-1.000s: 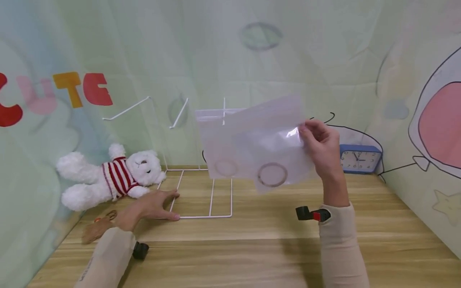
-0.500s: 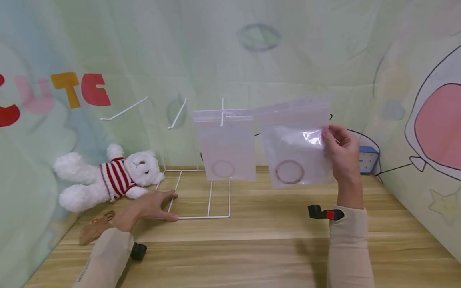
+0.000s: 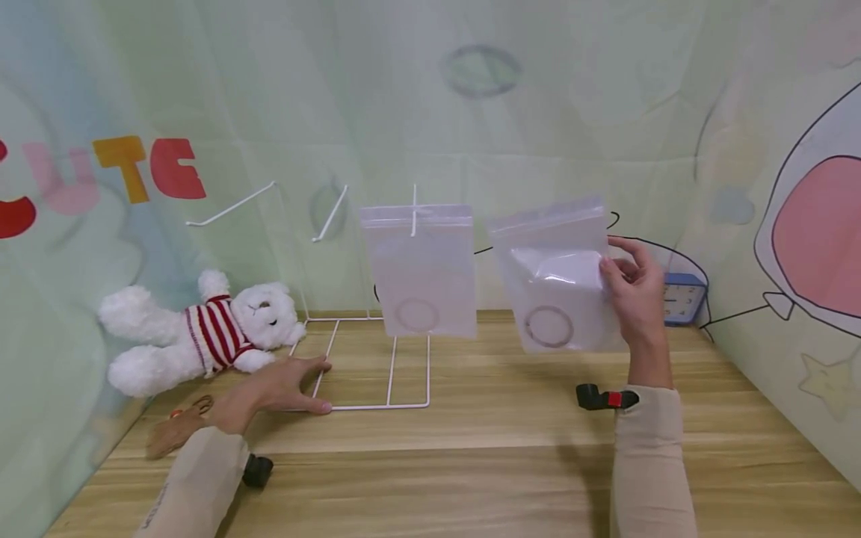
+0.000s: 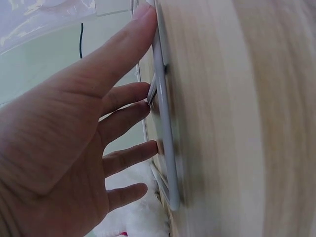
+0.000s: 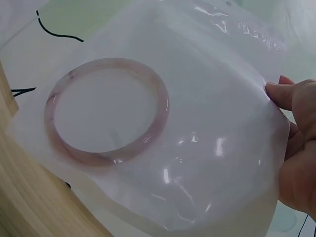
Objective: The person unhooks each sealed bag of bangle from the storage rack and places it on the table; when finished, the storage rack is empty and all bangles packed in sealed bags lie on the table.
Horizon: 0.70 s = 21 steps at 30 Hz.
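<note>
My right hand (image 3: 639,291) pinches the right edge of a clear zip-lock bag (image 3: 572,299), which hangs tilted in the air. Inside it lies a pinkish bangle (image 5: 162,111), seen large in the right wrist view. Left of it, a second zip-lock bag (image 3: 430,261) with a fainter ring in its bottom hangs from a prong of the white wire display rack (image 3: 397,407). A gap separates the two bags. My left hand (image 3: 282,388) rests on the rack's base, its fingers stretched out and the thumb on the front bar (image 4: 165,113).
Two further rack prongs stick out at the left, one of them an angled prong (image 3: 329,217). A white teddy bear (image 3: 222,329) in a striped sweater lies behind my left hand. A blue clock (image 3: 684,299) stands behind the right hand. Brown items (image 3: 176,433) lie by the left wrist.
My right hand has carried its bag rightward, away from overlapping the hanging bag, then slightly lowered and tilted it. The left hand stays on the rack base.
</note>
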Available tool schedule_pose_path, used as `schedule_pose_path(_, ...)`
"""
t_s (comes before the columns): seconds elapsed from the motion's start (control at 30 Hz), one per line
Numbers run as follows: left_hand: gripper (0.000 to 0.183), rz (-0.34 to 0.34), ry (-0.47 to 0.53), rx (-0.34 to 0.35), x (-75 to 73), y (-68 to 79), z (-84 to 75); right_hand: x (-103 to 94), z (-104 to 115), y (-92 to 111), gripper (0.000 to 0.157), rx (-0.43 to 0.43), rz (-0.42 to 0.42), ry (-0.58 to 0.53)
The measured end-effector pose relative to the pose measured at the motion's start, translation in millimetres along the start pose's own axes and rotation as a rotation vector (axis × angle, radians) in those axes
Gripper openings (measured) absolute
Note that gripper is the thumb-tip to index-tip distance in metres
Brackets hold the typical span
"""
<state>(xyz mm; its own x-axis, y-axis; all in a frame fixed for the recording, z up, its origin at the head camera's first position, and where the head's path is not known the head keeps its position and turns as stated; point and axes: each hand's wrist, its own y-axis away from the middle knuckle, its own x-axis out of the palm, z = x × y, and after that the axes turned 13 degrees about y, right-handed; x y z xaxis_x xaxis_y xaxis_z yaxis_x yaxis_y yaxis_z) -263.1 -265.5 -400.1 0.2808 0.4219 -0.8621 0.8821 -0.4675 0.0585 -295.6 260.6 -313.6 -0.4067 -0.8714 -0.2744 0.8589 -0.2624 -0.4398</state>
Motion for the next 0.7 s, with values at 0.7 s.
schedule_pose_path(0.7,0.084,-0.005,0.0,0.016,0.6,-0.5,2.4,34.0,-37.2,-3.8,0.028,0.097,0.166,0.157)
